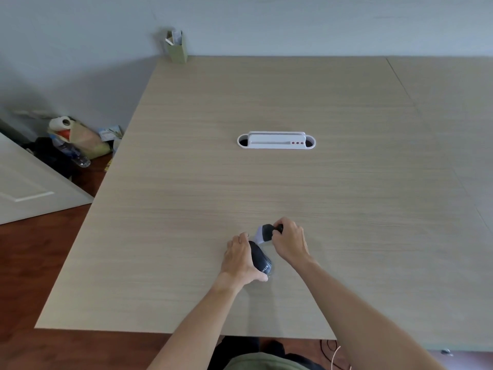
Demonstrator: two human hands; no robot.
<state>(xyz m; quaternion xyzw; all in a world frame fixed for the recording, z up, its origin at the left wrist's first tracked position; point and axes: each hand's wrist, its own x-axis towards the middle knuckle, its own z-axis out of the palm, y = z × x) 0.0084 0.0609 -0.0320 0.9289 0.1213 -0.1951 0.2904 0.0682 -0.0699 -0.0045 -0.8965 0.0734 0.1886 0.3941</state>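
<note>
While it lies on its side on the desk [186,198], near the front edge and a little left of centre, the dark bottle [261,259] points its neck away and to the right. Left grip [240,259] wraps the body, thumb under the near end. Right grip [289,241] closes round the black cap [278,228] at the far end; a pale grey neck shows between the two hands. White lettering on the body, too small to read surely. Further out, mid-desk: a white cable slot [276,141] set into the top. Far left corner: a green box [177,49] by the wall. On the floor to the left: a paper roll [60,123], a clear plastic bottle [73,153] and bags.
</note>
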